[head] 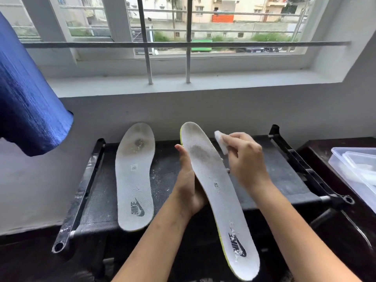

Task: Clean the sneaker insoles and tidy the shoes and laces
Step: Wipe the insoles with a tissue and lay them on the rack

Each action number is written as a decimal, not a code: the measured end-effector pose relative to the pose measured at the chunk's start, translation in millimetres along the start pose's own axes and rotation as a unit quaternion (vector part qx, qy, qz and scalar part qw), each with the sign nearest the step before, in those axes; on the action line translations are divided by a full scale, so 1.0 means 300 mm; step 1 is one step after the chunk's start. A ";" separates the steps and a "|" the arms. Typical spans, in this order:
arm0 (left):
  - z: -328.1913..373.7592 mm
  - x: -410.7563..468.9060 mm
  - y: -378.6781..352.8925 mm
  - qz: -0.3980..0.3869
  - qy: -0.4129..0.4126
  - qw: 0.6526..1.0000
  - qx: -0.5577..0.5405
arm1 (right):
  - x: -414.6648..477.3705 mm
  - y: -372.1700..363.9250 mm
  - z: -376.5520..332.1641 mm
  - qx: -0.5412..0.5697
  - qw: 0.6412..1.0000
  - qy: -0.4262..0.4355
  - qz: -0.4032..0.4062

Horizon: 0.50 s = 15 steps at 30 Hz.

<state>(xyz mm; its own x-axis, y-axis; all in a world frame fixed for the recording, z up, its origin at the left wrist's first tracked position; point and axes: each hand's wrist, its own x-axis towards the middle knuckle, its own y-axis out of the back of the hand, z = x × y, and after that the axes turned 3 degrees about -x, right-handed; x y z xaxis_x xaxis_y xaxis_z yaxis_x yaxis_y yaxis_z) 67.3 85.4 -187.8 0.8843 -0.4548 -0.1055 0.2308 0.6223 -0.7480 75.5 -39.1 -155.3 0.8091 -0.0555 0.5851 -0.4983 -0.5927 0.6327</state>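
White sponge (220, 142) beside stained insole (213, 180)

One insole (134, 180) lies flat on the left of the black rack (284, 169) — toe stained grey; the second insole (215, 192) tilts above its middle, sponge (220, 141) alongside.

There are two white insoles: the flat insole (134, 176) lying on the rack, and the raised insole (215, 192) held up. Two bare hands show, the left hand (188, 180) and the right hand (246, 157). There is one white sponge block (220, 142), one black rack (284, 169) and one blue cloth (30, 98). The clear plastic tubs (345, 165) at the right edge look like two, nested, though that count is unsure. Two upright window bars (188, 58) cross one level bar (101, 45).
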 end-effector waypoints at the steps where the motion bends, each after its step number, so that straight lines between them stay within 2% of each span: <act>1: -0.001 0.001 0.001 0.007 -0.021 1.000 -0.004 | -0.010 -0.003 -0.040 0.026 0.999 0.025 0.005; 4: -0.011 0.008 -0.012 0.047 -0.076 0.995 -0.052 | -0.069 -0.041 -0.144 0.099 0.987 0.105 -0.076; 6: -0.005 0.008 -0.006 0.065 -0.093 0.992 -0.045 | -0.085 -0.060 -0.132 0.079 0.981 0.124 -0.128; 10: 0.008 -0.010 0.010 0.026 -0.072 0.997 0.004 | -0.038 -0.026 -0.014 -0.026 0.994 0.031 -0.104; 13: 0.018 -0.019 -0.008 0.038 -0.098 0.994 0.007 | -0.042 0.009 -0.080 0.017 0.997 0.048 -0.053; 15: 0.020 -0.020 -0.016 0.066 -0.124 0.990 0.010 | -0.078 -0.006 -0.169 0.071 0.989 0.082 -0.099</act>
<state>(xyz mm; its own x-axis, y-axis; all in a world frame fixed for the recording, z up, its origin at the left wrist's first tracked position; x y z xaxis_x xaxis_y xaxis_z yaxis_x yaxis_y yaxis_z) 63.2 88.9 -179.7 0.9792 -0.1997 -0.0353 0.1125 0.6798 -0.7247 41.6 4.0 -144.4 0.8194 0.1962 0.5386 -0.2773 -0.6866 0.6721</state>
